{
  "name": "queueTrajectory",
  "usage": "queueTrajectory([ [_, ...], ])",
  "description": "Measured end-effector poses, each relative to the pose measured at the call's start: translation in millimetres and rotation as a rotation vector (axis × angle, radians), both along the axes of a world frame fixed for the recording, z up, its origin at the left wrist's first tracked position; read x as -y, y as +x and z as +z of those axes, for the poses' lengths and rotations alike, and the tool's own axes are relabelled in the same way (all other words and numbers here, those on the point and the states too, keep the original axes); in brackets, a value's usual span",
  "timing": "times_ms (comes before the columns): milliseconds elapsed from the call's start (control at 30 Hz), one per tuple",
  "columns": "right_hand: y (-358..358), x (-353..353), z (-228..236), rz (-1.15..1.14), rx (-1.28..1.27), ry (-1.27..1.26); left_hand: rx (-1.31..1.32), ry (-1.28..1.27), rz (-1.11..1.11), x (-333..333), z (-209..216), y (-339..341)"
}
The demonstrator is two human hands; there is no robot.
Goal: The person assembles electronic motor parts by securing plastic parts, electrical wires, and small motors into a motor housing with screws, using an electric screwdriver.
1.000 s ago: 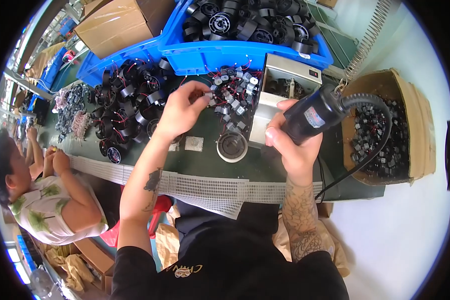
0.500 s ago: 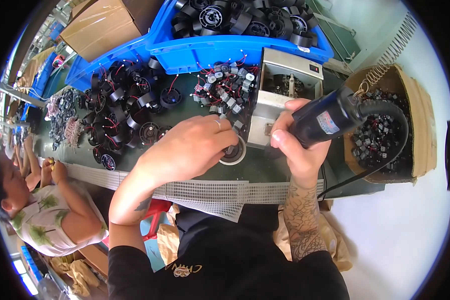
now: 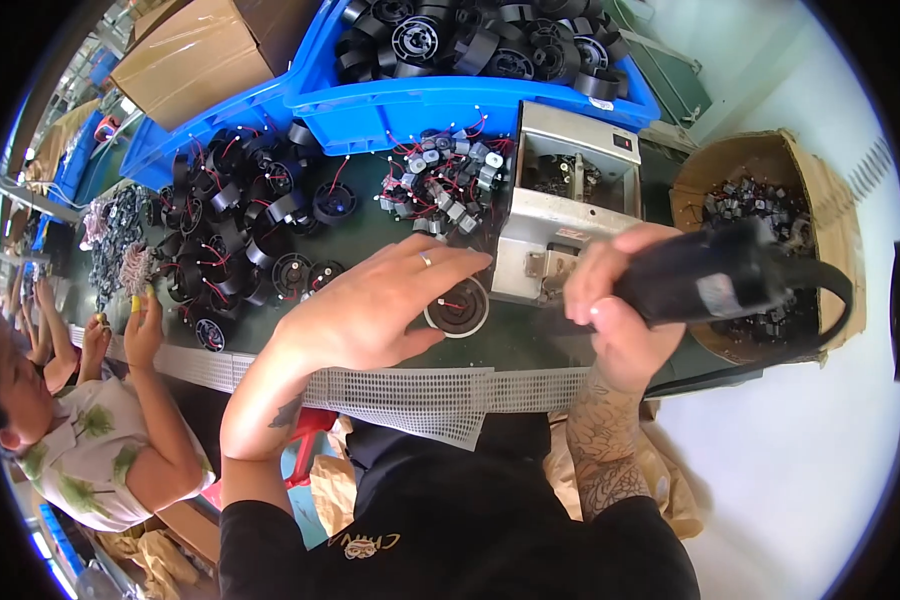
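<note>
My right hand (image 3: 625,305) is wrapped around a black electric screwdriver (image 3: 705,280), blurred by motion and tilted, with its tip end pointing down to the left. My left hand (image 3: 370,305) has its fingers stretched out and its thumb apart, holding nothing that I can see. Just under its fingers lies a round black housing (image 3: 460,310) with a pale rim and a red wire across it. Beyond the fingertips is a heap of small grey motors (image 3: 450,180) with red wires. A metal screw feeder (image 3: 570,225) stands between the heap and the screwdriver.
Black housings with red wires (image 3: 230,215) are piled at the left. Behind stands a blue bin (image 3: 390,115) of black round parts. A cardboard box (image 3: 840,240) with small grey motors stands right. White mesh (image 3: 420,390) lines the near edge. A co-worker (image 3: 110,430) sits left.
My left hand has opened and its fingers have lifted off the round housing, which now shows more. My right hand has moved the screwdriver right and slightly down, away from the feeder.
</note>
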State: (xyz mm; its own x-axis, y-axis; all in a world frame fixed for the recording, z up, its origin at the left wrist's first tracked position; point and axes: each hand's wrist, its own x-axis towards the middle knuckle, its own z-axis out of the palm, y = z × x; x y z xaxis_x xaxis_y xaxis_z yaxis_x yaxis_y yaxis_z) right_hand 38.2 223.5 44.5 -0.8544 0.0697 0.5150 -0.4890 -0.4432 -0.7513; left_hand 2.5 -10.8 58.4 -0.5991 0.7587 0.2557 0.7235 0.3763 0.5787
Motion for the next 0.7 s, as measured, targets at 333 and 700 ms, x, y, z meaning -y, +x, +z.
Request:
queueTrajectory([
  [333,-7,-9,21,-0.275,-0.114,0.266,0.01,-0.147,0.231,9,0,9],
  [700,-11,-1,10,-0.27,-0.101,0.26,0.388,0.05,0.158,0,-36,-22],
])
